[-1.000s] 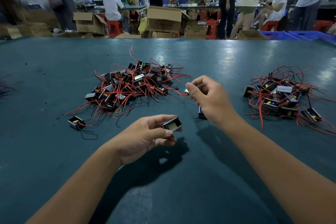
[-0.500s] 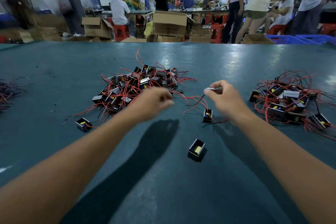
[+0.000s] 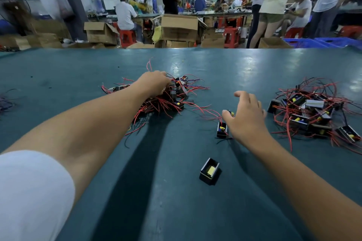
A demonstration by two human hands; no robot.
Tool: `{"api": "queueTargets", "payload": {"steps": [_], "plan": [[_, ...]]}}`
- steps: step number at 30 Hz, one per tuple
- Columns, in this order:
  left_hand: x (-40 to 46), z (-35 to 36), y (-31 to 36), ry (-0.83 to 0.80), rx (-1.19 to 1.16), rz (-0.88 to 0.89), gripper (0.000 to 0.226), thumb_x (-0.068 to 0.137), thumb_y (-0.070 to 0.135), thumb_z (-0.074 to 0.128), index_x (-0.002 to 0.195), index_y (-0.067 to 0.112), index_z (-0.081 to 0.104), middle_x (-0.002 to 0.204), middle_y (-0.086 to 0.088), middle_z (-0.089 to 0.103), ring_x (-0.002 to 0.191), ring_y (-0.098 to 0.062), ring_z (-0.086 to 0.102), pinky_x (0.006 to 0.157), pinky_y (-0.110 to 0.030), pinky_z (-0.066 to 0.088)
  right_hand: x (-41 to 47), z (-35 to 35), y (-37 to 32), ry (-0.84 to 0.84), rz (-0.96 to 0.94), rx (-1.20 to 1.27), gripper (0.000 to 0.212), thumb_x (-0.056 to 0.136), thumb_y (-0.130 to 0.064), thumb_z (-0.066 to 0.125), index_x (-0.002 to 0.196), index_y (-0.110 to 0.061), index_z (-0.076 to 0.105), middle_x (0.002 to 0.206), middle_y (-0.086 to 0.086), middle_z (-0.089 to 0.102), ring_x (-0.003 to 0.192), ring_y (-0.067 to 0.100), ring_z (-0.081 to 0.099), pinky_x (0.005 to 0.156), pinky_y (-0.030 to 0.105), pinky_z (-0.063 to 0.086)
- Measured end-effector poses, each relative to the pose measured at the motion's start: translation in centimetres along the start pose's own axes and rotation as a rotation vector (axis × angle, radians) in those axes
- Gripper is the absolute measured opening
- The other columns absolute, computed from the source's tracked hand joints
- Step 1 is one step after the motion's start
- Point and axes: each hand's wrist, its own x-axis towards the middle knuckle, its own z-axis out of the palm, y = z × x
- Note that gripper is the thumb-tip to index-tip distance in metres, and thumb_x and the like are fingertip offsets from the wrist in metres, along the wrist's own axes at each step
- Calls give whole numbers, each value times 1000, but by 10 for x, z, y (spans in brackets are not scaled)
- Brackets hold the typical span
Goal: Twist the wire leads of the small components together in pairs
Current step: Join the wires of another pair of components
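Left hand (image 3: 154, 82) digs into far pile (image 3: 168, 94), grip hidden, likely fetching the next component; right hand (image 3: 245, 115), fingers spread, hovers over loose component (image 3: 221, 130).

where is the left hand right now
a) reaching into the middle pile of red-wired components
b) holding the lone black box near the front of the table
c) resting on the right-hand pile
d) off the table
a: the left hand is down in the middle pile of red-wired components, while the lone black box lies untouched on the table.
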Motion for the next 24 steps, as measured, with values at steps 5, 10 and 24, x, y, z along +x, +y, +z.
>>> {"api": "queueTargets", "payload": {"steps": [5, 10, 24], "plan": [[-20, -27, 2, 206, -289, -38, 32, 88, 42, 71, 103, 15, 63, 108, -5, 64, 92, -20, 57, 78, -35, 48, -1, -6, -12, 29, -108, 88, 49, 89, -29, 62, 133, -16, 46, 136, 6, 48, 129, 27, 40, 106, 40, 28], [-81, -62, 10, 285, -729, -98, 28, 84, 30, 77, 97, 11, 61, 97, -6, 67, 91, -26, 64, 80, -43, 54, -1, -14, -39, -39, -284, 275, 30, 94, -24, 59, 123, -13, 56, 123, 2, 59, 117, 18, 52, 105, 34, 38], [-211, 14, 103, 305, -577, 331, 29, 80, 19, 79, 106, 18, 66, 114, 5, 60, 94, -18, 59, 80, -35, 51, 78, 87, -79, -480, -557, -570, 42, 93, -43, 61, 122, -13, 56, 125, 12, 60, 120, 35, 51, 99, 45, 39]]}}
